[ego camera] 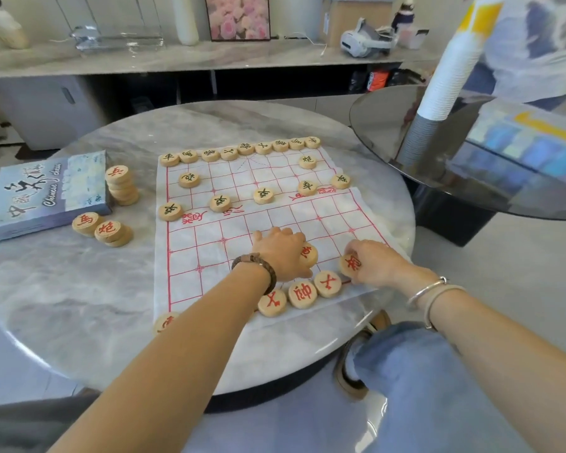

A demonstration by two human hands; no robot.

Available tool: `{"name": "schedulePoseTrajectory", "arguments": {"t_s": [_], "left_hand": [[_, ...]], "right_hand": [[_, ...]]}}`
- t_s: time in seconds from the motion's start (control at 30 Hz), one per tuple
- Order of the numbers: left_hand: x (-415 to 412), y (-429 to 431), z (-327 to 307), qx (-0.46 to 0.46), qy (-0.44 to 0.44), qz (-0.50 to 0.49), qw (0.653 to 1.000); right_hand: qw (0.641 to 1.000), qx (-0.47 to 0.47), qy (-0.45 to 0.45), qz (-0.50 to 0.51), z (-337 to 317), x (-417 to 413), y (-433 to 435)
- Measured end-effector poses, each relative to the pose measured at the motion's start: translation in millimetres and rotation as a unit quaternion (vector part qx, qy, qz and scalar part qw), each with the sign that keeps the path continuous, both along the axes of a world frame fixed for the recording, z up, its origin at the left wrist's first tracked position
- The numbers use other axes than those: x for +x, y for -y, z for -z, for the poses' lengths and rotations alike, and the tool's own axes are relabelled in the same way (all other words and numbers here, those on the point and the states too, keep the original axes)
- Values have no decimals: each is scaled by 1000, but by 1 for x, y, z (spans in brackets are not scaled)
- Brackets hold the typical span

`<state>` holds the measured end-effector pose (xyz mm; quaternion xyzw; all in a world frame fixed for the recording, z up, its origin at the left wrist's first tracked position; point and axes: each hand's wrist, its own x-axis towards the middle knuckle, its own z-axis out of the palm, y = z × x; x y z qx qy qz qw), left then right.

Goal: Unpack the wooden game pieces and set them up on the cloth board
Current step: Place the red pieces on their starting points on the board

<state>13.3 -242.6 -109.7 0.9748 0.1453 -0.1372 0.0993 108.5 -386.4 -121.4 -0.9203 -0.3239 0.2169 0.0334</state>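
Left hand (281,253) gripping red disc (309,255), right hand (371,263) pinching red piece (350,265), above cloth board (206,246)

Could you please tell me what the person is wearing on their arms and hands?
The left hand has a dark brown braided bracelet at the wrist; the right hand has two thin silver bangles. Both forearms are bare, no sleeves showing.

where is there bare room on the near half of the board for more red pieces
Bare grid: the near-left block between the river lettering, the cloth board's left edge and the left forearm; also the strip between that lettering and the left hand and right hand. Crowded: the near edge right of centre, three red pieces beside both hands.
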Motion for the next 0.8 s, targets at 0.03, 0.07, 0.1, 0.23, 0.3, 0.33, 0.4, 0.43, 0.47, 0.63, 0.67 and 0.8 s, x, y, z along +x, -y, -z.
{"name": "schedulePoseTrajectory", "arguments": {"t_s": [0.03,0.07,0.1,0.23,0.3,0.33,0.4,0.43,0.47,0.63,0.67,0.8], "left_hand": [[3,3,2,-4,-3,1,1000],[6,5,3,-5,-5,3,1000],[8,7,5,-4,-6,5,1000],[16,15,9,-7,-9,16,1000],[21,19,9,-9,-9,21,1000],[24,22,10,-9,-9,24,1000],[31,28,9,-9,-4,27,1000],[36,32,9,-12,-1,30,999],[39,36,8,-17,5,30,999],[58,54,10,-35,35,29,998],[62,57,11,-38,41,32,998],[73,66,15,-36,31,50,998]], "right_hand": [[1000,-6,-1,-2,2,1,2],[1000,-16,0,-6,5,2,4],[1000,-28,3,-11,7,3,5],[999,-46,0,-13,14,7,8],[1000,0,-16,6,12,10,8],[998,45,-36,27,8,11,7],[986,135,-80,65,1,14,3],[978,162,-100,81,-1,15,3],[975,173,-111,86,-2,16,2],[955,223,-130,148,0,27,11],[941,249,-147,175,0,31,15],[915,293,-123,250,3,47,33]]}}
